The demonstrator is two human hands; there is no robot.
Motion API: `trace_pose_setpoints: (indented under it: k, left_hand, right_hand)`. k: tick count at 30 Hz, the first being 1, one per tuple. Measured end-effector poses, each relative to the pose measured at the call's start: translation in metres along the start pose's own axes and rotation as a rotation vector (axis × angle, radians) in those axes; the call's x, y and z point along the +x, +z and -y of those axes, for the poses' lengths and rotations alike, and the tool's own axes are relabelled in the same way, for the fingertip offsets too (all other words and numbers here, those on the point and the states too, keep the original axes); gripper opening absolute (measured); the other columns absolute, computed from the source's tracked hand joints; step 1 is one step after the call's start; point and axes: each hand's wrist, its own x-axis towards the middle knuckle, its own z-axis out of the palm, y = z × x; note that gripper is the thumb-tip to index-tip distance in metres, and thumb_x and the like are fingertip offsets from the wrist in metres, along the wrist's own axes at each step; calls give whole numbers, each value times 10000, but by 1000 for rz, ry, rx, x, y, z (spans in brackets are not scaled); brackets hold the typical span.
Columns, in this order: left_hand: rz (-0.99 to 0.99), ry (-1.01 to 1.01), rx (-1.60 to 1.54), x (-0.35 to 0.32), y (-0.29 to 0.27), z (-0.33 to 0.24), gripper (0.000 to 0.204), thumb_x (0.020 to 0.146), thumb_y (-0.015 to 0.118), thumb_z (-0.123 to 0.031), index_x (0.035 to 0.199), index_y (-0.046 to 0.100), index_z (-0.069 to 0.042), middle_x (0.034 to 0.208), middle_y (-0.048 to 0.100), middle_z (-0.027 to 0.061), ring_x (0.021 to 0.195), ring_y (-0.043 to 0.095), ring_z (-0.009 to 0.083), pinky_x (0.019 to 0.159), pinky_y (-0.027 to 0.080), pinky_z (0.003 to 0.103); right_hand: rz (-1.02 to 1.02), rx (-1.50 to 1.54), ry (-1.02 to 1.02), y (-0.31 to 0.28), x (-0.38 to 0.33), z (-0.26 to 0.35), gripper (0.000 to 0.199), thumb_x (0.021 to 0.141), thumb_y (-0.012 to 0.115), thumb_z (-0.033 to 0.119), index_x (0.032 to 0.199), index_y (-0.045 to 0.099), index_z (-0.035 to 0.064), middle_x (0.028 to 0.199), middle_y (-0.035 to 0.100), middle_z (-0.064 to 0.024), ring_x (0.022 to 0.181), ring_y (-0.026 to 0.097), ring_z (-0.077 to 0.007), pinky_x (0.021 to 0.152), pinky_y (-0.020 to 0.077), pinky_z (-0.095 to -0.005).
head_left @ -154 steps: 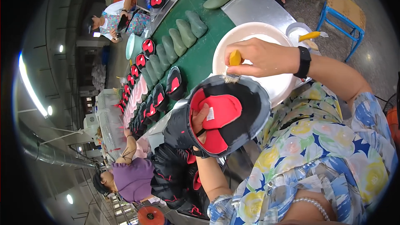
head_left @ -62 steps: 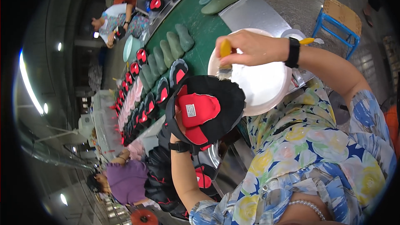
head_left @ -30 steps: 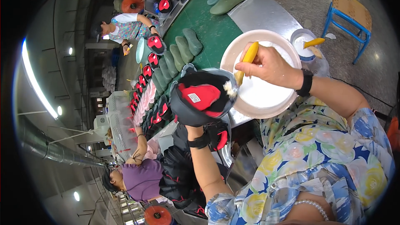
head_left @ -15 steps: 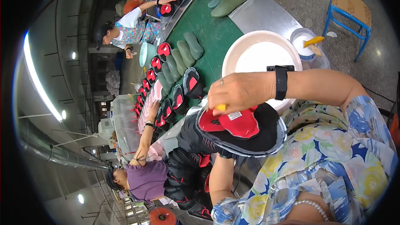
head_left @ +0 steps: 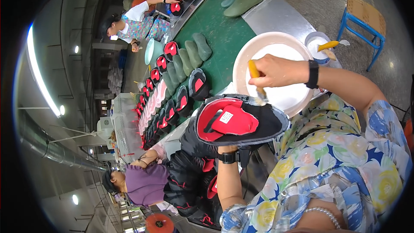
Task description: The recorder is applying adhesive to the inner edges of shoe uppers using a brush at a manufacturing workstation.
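My right hand (head_left: 278, 71) is closed around the yellow handle of a brush (head_left: 254, 69). The bristles are down at the upper rim of a black shoe upper (head_left: 271, 125) with a red lining and a white label inside. My left hand (head_left: 227, 149) supports this upper from below, its fingers mostly hidden behind it. Just beyond the brush is a wide pale pink basin (head_left: 238, 67) of white liquid.
Green shoe lasts (head_left: 201, 46) and rows of black-and-red uppers (head_left: 171, 48) line a green-topped conveyor (head_left: 228, 34). A tub (head_left: 311, 39) holds another yellow-handled brush. Stacked uppers (head_left: 185, 185) lie at my left. Two co-workers (head_left: 146, 185) (head_left: 144, 26) and a stool (head_left: 364, 15) are around.
My right hand has lifted off the upper and moved right, bringing the brush into clear view. The upper has tilted, opening its red inside toward me. The nearer co-worker's arm has drawn back.
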Motion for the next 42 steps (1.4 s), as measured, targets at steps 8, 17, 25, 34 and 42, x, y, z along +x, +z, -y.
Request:
trace_pose_setpoints:
  k: [8, 17, 25, 34, 42]
  left_hand:
    - [-128, -83, -174, -29, 6, 7, 515, 1023, 528, -282, 1488, 428, -86, 1470, 530, 101, 1302, 559, 313, 1166, 387, 433]
    - [-308, -219, -345, -29, 20, 24, 528, 1026, 529, -273, 1505, 403, -92, 1484, 516, 101, 1313, 549, 311, 1158, 398, 432]
    - [-435, -367, -519, -31, 30, 40, 540, 1029, 530, -264, 1521, 380, -97, 1497, 503, 101, 1323, 540, 310, 1151, 409, 430]
    - [-643, -522, -681, -50, 19, 55, 557, 1032, 531, -255, 1538, 355, -102, 1512, 488, 101, 1334, 530, 308, 1143, 420, 428]
    - [-825, -502, -830, -9, -3, 88, 572, 1035, 532, -246, 1553, 332, -107, 1525, 476, 101, 1344, 521, 306, 1135, 431, 426]
  right_hand:
    - [-323, 2, -623, 18, -1, 24, 190, 946, 675, 208, 972, 584, 44, 929, 647, -119, 857, 668, -321, 748, 525, -406]
    - [44, -216, -296, -4, -21, 25, 184, 917, 687, 189, 968, 589, 41, 930, 643, -128, 884, 654, -333, 770, 522, -428]
    - [-45, -156, -395, 2, -23, 7, 191, 921, 672, 203, 992, 592, 46, 925, 664, -133, 890, 659, -355, 793, 523, -424]
    - [-224, 353, -334, 54, -67, 31, 168, 919, 724, 171, 1009, 645, 53, 907, 696, -81, 801, 703, -232, 738, 537, -321]
    - [-417, 150, -79, 3, -52, -9, 145, 907, 718, 116, 984, 631, 28, 894, 693, -108, 837, 694, -230, 766, 524, -320]
